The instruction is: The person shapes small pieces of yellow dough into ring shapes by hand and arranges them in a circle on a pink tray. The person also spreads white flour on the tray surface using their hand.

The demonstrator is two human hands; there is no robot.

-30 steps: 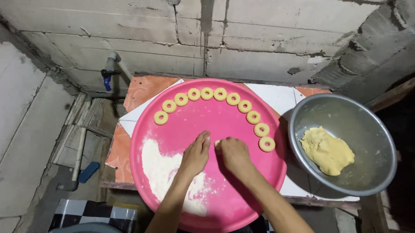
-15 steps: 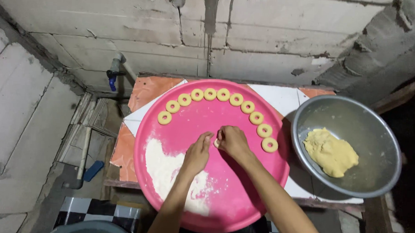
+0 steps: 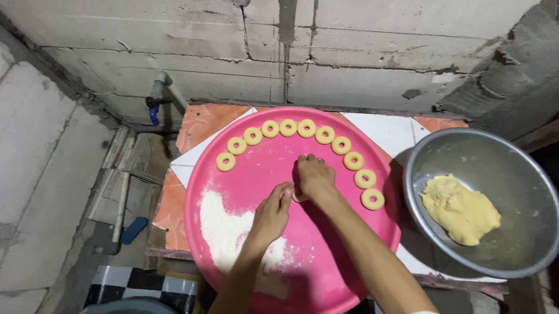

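A big round pink tray (image 3: 350, 265) lies on a small tiled table. Several small yellow dough rings (image 3: 306, 128) sit in an arc along its far rim. A patch of white flour (image 3: 224, 229) covers the tray's near left part. My right hand (image 3: 316, 177) is over the tray's middle, fingers curled around a small piece of dough (image 3: 298, 196) that shows just under them. My left hand (image 3: 271, 215) rests beside it, fingers together, touching the tray next to that piece.
A metal bowl (image 3: 508, 159) with a lump of yellow dough (image 3: 460, 210) stands right of the tray. A rough concrete wall runs behind the table, with a tap (image 3: 156, 94) at the left. A black-and-white checked floor (image 3: 135, 287) shows below.
Both hands have moved a little away from me across the tray. The right hand has gone from flat to curled over a dough piece.
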